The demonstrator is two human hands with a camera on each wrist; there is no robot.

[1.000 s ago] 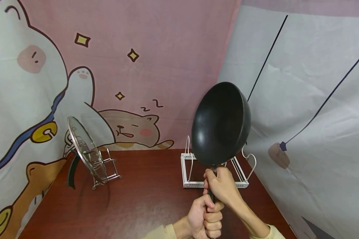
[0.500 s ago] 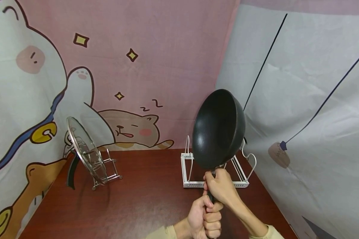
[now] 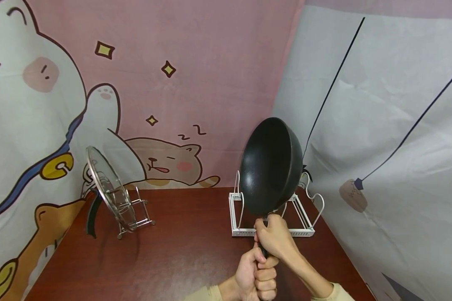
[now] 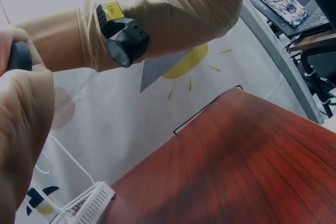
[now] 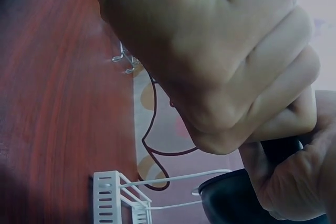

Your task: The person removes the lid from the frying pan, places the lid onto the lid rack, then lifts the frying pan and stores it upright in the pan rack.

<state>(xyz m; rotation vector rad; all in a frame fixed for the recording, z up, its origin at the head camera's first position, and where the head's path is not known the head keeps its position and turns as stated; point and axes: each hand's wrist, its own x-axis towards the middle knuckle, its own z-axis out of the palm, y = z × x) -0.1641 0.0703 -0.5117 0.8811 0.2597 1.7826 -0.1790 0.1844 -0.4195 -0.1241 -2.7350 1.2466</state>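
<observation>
A black wok is held tilted up at the right of the head view, its inside facing left and toward me. My right hand grips its handle close to the bowl. Lower down, my left hand is wrapped round the same handle, whose dark end shows in the left wrist view. Behind the wok, a white rack with wire loops stands on the table. The wok hides part of it, and I cannot tell whether they touch. In the right wrist view the wok's rim lies near the rack's loops.
At the left, a glass lid with a metal rim and dark handle leans in a small metal wire stand. The reddish-brown table meets a printed cloth backdrop behind and a grey one at the right.
The wok has come down and slightly left, toward the white rack, with both hands still on its handle. The lid and the rack have stayed put.
</observation>
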